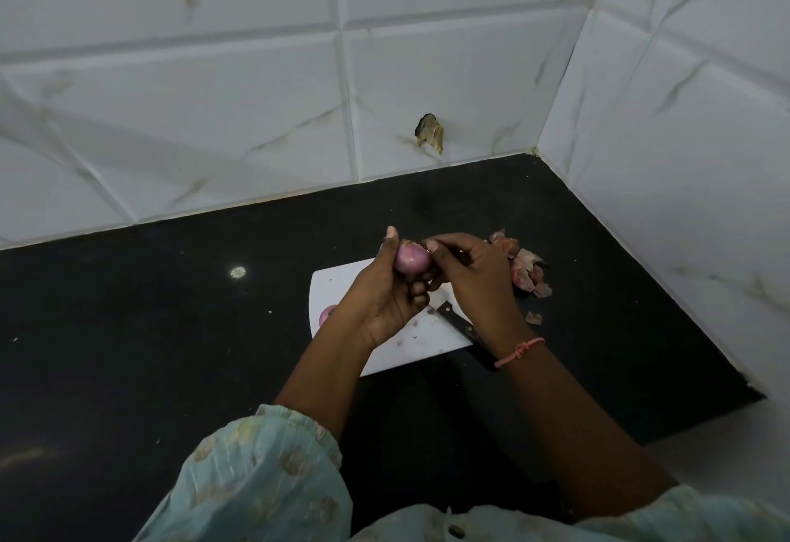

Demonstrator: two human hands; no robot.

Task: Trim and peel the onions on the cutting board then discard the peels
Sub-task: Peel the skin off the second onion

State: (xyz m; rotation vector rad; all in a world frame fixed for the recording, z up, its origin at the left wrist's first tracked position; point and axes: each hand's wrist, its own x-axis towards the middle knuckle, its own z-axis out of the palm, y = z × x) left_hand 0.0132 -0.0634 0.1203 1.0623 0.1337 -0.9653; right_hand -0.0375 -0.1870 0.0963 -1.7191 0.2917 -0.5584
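At frame centre, the left hand (387, 298) has its grip curled round a small round purple onion (411, 260), held above the white plastic cutting board (342, 285). The right hand (468, 270) pinches the onion's top. A black-handled knife (456, 322) lies on the board; dry pink peels (525, 270) sit right of it on the black tabletop (171, 306).

One head-worn camera looks forward and down, close over the counter (171, 328) corner.

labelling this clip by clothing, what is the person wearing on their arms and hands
Both arms wear loose pale green sleeves with a faint lighter motif, pushed up so the forearms are bare. A thin pink-orange thread bracelet is tied round the right wrist. The left hand and right hand are bare: no gloves and no rings visible.
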